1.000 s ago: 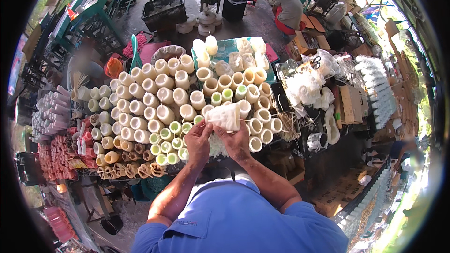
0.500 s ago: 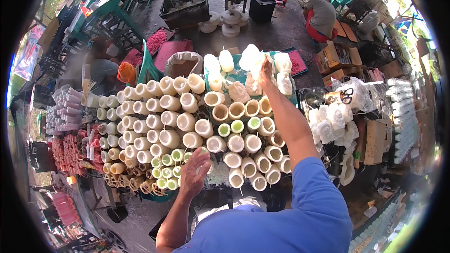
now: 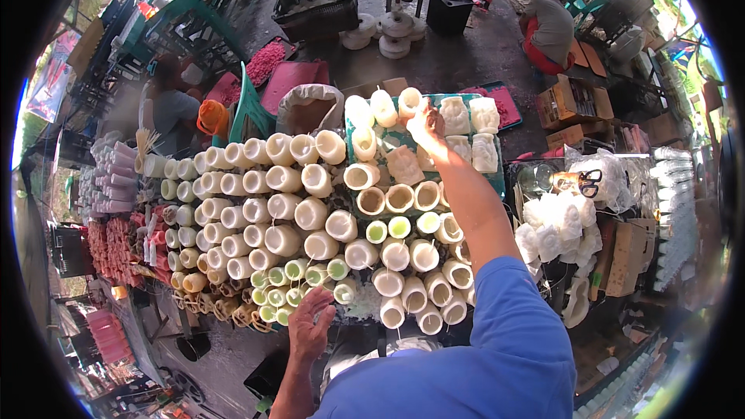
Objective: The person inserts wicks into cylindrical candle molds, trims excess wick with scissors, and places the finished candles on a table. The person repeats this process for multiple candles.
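Note:
My right hand [image 3: 425, 122] reaches to the far side of the table, its fingers closed around a cream cylindrical candle [image 3: 410, 99] with a hollowed top. That candle is over a green tray [image 3: 494, 178], among pale cylinders and molded white wax figures [image 3: 456, 116]. My left hand [image 3: 310, 320] has its fingers spread and holds nothing. It hovers at the table's near edge, beside small green-tinted candles [image 3: 296, 268]. Rows of larger cream candles [image 3: 282, 240] spread across the table to the left, many with wicks showing.
White wax pieces [image 3: 560, 221] lie to the right near scissors [image 3: 590, 183] and plastic bags. A sack [image 3: 310, 101] and a green chair [image 3: 250, 109] stand beyond the table. One person [image 3: 169, 105] is at the far left, another [image 3: 550, 31] crouches at the far right.
My right hand has shifted slightly left and nearer, and the candle in it now shows its hollow top. My left hand has drawn back toward me, away from the green-tinted candles. The view has shifted slightly.

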{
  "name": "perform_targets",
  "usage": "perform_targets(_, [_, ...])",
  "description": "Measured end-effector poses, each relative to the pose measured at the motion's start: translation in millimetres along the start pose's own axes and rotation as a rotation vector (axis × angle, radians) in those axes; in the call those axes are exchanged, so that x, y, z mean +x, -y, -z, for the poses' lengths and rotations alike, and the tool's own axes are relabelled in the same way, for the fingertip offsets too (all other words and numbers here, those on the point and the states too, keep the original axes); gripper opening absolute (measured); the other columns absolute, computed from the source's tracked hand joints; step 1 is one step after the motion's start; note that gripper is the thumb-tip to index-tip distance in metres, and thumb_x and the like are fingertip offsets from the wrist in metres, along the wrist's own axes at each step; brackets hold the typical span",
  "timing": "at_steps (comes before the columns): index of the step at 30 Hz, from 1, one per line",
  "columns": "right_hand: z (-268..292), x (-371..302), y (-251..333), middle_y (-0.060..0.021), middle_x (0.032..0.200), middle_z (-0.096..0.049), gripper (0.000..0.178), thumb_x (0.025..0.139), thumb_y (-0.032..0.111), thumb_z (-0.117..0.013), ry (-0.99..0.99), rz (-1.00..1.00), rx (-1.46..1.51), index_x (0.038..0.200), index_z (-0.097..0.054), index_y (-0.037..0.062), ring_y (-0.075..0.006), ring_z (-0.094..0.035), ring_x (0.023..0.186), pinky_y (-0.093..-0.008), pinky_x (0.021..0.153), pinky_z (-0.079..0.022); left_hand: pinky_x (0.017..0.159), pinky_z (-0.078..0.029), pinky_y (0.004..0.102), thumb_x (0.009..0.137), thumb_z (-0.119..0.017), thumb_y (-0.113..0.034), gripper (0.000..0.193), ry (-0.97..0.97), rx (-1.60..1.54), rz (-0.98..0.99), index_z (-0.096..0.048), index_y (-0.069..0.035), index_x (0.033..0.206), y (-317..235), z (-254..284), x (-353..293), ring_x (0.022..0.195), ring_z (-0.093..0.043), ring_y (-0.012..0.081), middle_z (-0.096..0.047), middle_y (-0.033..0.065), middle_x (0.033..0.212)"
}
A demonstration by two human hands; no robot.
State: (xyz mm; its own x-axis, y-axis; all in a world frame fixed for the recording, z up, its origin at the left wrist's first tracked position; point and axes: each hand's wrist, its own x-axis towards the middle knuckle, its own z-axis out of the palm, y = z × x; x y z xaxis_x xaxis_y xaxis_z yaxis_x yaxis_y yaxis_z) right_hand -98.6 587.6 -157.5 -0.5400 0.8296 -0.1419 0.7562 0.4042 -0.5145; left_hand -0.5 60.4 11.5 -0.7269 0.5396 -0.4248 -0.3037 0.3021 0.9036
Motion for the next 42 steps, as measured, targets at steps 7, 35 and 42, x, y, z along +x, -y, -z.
perform_targets(7, [64.6, -3.5, -35.9, -0.0202, 0.106, -0.078, 0.037, 0.083, 0.033, -0.082, -0.274, 0.092, -0.069, 0.102, -0.075, 0.0024, -0.0391, -0.075, 0.099, -0.0477, 0.089, -0.060, 0.108, -0.053, 0.0362, 0.099, -0.070, 0.000, 0.050, -0.011, 0.057, 0.021, -0.052, 0.008, 0.145, -7.4, 5.4, 3.7, 0.123, -0.067, 0.0239, -0.068, 0.0179, 0.131])
perform_targets(35, [121.2, -481.8, 92.8, -0.0211, 0.123, -0.070, 0.072, 0.086, 0.034, -0.089, -0.082, 0.634, 0.539, 0.140, -0.059, -0.0032, -0.0304, -0.075, 0.098, -0.0380, 0.081, -0.063, 0.108, -0.051, 0.0447, 0.076, -0.098, -0.025, 0.109, 0.385, -0.300, -0.200, -0.033, -0.004, 0.160, -43.6, 13.9, -32.8, 0.134, -0.057, 0.0299, -0.053, 0.0178, 0.151])
perform_targets(42, [77.0, -590.4, 97.5, -0.0226, 0.125, -0.069, 0.061, 0.087, 0.027, -0.086, 0.163, 0.530, 0.397, 0.136, -0.062, 0.0007, -0.0399, -0.074, 0.100, -0.0446, 0.082, -0.063, 0.088, -0.061, 0.0338, 0.079, -0.090, -0.006, 0.052, 0.230, -0.172, -0.016, -0.067, 0.000, 0.125, 15.9, 82.2, -54.9, 0.099, -0.074, 0.0197, -0.076, 0.0098, 0.111])
